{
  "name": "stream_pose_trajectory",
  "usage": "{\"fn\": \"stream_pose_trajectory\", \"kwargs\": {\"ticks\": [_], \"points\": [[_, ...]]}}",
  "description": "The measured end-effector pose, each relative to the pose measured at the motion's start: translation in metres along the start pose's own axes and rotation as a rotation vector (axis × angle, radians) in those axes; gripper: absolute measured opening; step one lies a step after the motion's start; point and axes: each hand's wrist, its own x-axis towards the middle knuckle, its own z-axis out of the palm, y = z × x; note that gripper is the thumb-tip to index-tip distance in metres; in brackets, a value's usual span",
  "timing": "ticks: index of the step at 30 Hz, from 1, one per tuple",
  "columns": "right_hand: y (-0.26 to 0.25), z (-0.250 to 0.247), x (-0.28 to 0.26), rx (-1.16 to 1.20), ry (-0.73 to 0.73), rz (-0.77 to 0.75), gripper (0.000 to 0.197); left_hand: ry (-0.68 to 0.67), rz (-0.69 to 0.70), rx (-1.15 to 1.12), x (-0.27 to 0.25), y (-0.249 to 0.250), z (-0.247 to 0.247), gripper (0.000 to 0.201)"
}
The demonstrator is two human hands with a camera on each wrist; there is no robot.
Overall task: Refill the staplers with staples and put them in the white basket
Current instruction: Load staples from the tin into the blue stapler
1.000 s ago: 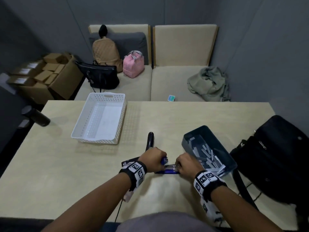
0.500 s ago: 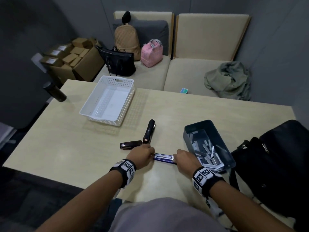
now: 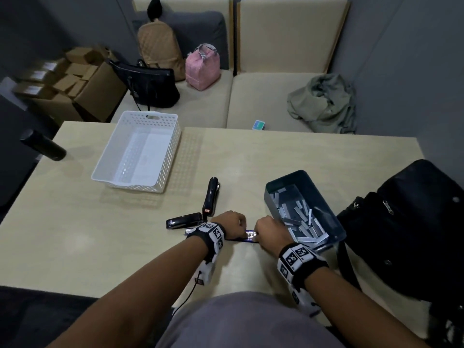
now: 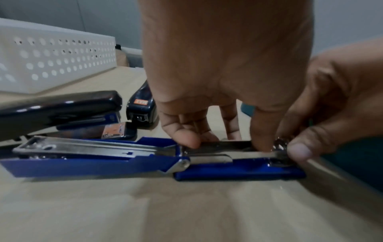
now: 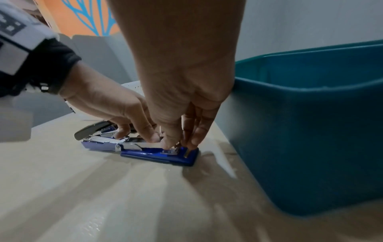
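Both hands are pinching the blue stapler (image 4: 132, 165), which is lying swung open flat on the table (image 3: 75, 234) just beside the teal bin (image 5: 311, 131) of staple strips (image 3: 298, 217). The left hand (image 4: 217, 73) is curling fingertips onto its metal magazine; the right hand (image 5: 182, 73) is gripping the front end between thumb and fingers. Two black staplers (image 3: 211, 197) are lying just beyond. The white basket (image 3: 100, 172) is sitting well apart, farther left.

Orange label on black stapler (image 4: 141, 104), its lettering too blurred to read.
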Motion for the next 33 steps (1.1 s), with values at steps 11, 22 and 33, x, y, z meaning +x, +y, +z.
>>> {"fn": "stream_pose_trajectory", "kwargs": {"ticks": [11, 22, 33], "points": [[-0.009, -0.007, 0.005, -0.069, 0.007, 0.017, 0.019, 0.090, -0.199, 0.095, 0.001, 0.003, 0.011, 0.051], [-0.010, -0.005, 0.006, -0.148, 0.020, -0.024, 0.027, 0.156, -0.110, -0.312, -0.011, -0.025, -0.001, 0.012], [-0.014, -0.003, 0.001, -0.198, 0.017, -0.040, 0.021, 0.189, -0.007, -0.486, -0.015, -0.050, 0.006, 0.015]]}}
